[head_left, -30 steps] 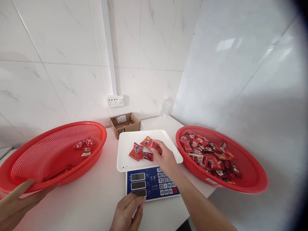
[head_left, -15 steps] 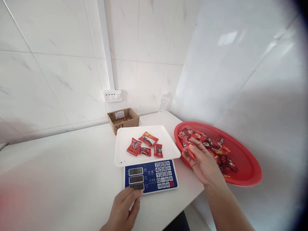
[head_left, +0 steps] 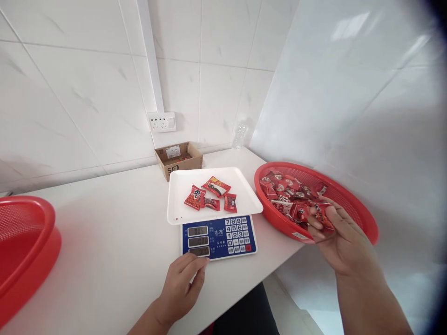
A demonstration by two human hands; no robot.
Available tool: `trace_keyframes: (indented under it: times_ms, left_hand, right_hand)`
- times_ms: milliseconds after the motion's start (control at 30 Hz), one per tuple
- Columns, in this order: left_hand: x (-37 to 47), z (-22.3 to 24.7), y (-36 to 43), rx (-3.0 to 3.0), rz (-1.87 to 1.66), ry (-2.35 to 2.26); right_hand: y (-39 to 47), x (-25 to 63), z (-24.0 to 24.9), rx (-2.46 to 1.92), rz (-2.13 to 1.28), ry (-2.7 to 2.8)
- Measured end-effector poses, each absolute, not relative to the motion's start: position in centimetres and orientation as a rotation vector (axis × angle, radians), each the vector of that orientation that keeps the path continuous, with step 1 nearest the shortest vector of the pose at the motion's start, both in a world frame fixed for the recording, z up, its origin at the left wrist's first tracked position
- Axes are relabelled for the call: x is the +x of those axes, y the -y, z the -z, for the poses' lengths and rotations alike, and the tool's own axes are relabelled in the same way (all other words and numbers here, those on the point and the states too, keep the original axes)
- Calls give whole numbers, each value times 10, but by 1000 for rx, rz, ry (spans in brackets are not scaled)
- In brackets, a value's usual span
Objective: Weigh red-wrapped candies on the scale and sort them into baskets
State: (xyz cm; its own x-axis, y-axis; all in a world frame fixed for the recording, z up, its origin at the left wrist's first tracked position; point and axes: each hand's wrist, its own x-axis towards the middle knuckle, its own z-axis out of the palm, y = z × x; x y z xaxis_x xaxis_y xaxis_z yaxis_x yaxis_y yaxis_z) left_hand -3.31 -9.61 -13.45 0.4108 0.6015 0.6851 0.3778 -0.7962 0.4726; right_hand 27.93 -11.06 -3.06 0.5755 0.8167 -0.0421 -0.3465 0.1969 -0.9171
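Observation:
My right hand [head_left: 342, 232] is over the near rim of a red basket [head_left: 363, 211] of wrapped snacks, its fingers closed on a red snack packet [head_left: 323, 215]. Several red packets, among them one with a large black character [head_left: 194, 197], lie on the white tray [head_left: 244, 200] of a scale. Below the tray is the blue scale panel [head_left: 219, 242] with keys and three displays. My left hand [head_left: 185, 284] rests at the panel's lower left edge, fingers bent together; whether they grip anything is hidden.
An open cardboard box [head_left: 185, 164] stands behind the tray, near the wall socket [head_left: 162, 122]. A clear plastic bottle or cup [head_left: 239, 135] is in the back corner. Another red basket [head_left: 31, 251] sits at the left table edge.
The view has shifted, bringing the left red basket in. My right hand has moved right and nearer, across the basket, still with a packet. My left hand stays at the scale's edge.

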Motion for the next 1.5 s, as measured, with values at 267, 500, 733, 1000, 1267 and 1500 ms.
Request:
trace_keyframes:
  times_ms: [267,500,733,1000,1267,1500]
  left_hand:
    - [-34,136,97,2421,-1305,-877]
    - [-33,135,98,2431,-1278,-887]
    - [-34,136,96,2445,-1337,-889]
    - [-33,140,93,2426,-1377,-863]
    - [-31,148,90,2403,-1387,-859]
    - [-32,144,89,2428,-1395,-864]
  right_hand:
    - [112,274,32,-1051,-866,620]
    - [86,226,53,-1397,-893,1171]
    - [31,195,58,-1600,-506,1556]
    - [18,176,60,-1553,-482,1666]
    - [-3,147,52,-1324,-367,2108]
    - [-13,127,42,-1269,-372,2442]
